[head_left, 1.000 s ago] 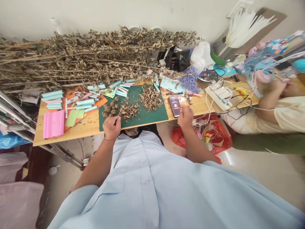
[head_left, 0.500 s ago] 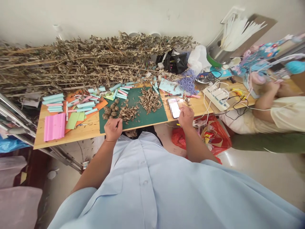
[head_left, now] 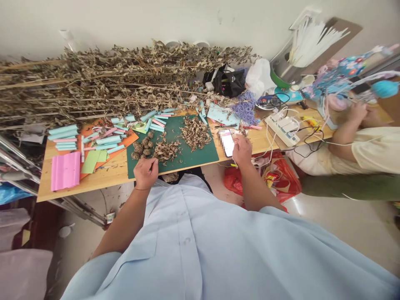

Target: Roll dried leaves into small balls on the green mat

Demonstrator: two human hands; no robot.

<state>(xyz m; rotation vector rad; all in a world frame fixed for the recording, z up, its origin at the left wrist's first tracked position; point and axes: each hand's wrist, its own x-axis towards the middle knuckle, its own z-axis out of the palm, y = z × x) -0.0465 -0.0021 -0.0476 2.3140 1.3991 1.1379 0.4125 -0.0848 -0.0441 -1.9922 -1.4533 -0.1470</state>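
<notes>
My left hand point(head_left: 146, 173) rests closed at the front edge of the green cutting mat point(head_left: 187, 158), with nothing visible in its fingers. Just beyond it lie a cluster of brown balls of crumpled dried leaf point(head_left: 144, 146) and a loose pile of dried leaves point(head_left: 167, 151). A second, larger heap of dried leaves point(head_left: 196, 132) is on the mat's right side. Beside the mat a phone point(head_left: 229, 146) lies flat, its screen lit and partly blurred out. My right hand point(head_left: 242, 151) is at the phone's right edge, fingers loosely bent and apart, not gripping it.
Rolled paper tubes point(head_left: 108, 139) and a pink folded sheet point(head_left: 65, 171) lie left. Long dried leafy stalks point(head_left: 109, 83) line the wall. Purple yarn point(head_left: 246, 107) and a power strip point(head_left: 283, 128) with cables are right. Another person's hands point(head_left: 359, 114) work at far right.
The view has shifted slightly, so the table's left end appears lower and further left. The phone's screen shows different content. Both hands keep nearly the same places.
</notes>
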